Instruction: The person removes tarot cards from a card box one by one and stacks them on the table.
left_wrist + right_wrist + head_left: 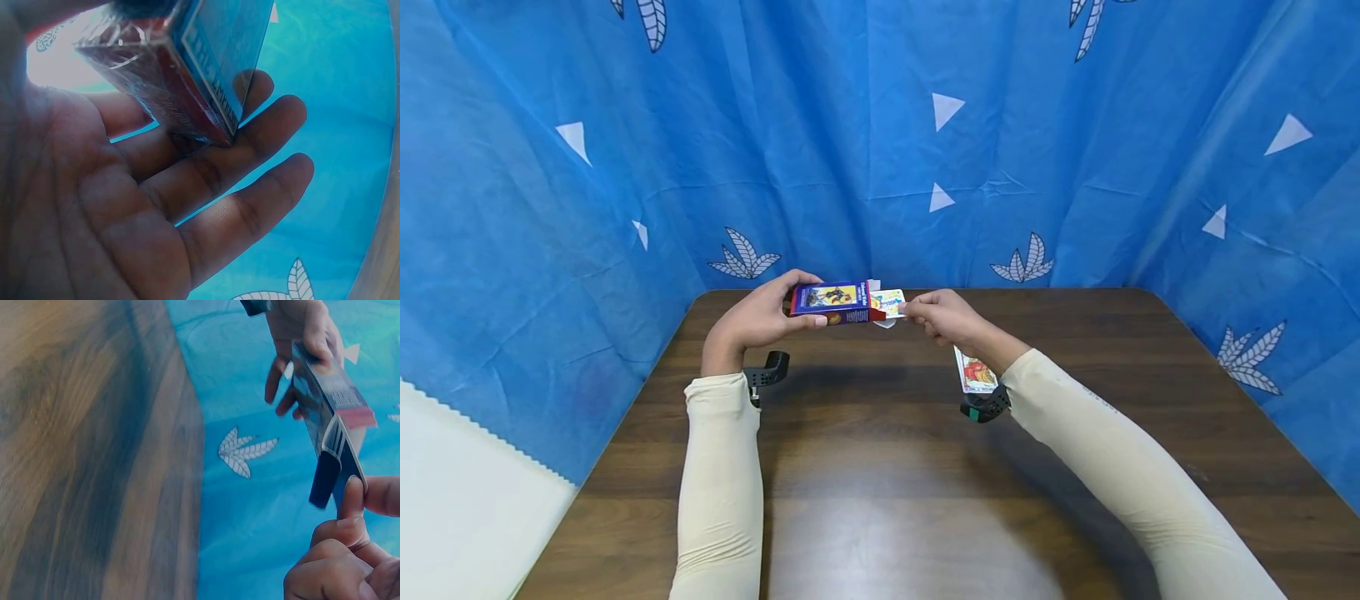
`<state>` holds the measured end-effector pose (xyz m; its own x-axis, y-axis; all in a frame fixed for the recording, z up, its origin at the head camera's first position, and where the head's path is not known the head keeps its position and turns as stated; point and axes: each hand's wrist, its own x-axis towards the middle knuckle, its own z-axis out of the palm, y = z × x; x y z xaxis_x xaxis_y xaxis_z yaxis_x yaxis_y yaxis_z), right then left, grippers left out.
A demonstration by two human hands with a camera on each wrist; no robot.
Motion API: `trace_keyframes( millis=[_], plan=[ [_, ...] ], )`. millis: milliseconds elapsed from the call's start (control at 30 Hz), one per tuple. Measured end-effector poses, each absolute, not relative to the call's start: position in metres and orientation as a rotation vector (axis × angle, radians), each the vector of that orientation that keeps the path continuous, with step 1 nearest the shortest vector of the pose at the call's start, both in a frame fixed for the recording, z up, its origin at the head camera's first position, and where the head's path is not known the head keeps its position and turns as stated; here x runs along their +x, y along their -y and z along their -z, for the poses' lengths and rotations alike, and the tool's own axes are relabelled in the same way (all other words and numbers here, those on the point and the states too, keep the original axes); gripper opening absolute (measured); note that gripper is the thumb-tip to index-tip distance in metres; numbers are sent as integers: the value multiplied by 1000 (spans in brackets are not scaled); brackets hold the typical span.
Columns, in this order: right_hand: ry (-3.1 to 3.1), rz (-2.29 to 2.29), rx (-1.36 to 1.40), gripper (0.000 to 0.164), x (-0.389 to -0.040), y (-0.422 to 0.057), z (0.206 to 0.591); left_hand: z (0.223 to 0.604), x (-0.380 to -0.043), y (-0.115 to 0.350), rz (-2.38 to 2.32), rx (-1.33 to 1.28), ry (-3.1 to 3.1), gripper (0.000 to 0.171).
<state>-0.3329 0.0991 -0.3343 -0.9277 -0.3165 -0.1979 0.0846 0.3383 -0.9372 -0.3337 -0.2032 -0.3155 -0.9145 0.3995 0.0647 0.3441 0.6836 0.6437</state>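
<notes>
My left hand [766, 312] grips a blue and red tarot card box [833, 300] above the far part of the table, its open end facing right. In the left wrist view clear wrap shows on the closed end of the box [169, 81], between thumb and fingers. A light-coloured card [889, 300] sticks partway out of the open end, and my right hand [953, 318] pinches its outer edge between thumb and forefinger. In the right wrist view a dark blue end flap [326, 478] hangs beside the pinched card. Another picture card [976, 375] lies on the table below my right wrist, partly covered by it.
The dark wooden table [865, 450] reaches back to a blue curtain [865, 150] with white leaf and triangle prints, which also hangs along both sides. A white cloth [460, 492] is at the left edge. Black camera mounts [767, 371] sit on both wrists.
</notes>
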Motion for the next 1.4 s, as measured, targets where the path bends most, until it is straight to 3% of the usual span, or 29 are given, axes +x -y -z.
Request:
trace_keyframes(
  millis=[400,967,1400],
  plan=[
    [-2205,1694,-214,29,-334,-118,340,316,-336,200,-1040,648,-2792,72],
    [-2236,1671,-235,28,-331,-96,330,317,-336,192,-1040,691,-2780,70],
    [-2281,1864,-120,27,-337,-130,333,316,-335,200,-1082,648,-2786,71]
  ],
)
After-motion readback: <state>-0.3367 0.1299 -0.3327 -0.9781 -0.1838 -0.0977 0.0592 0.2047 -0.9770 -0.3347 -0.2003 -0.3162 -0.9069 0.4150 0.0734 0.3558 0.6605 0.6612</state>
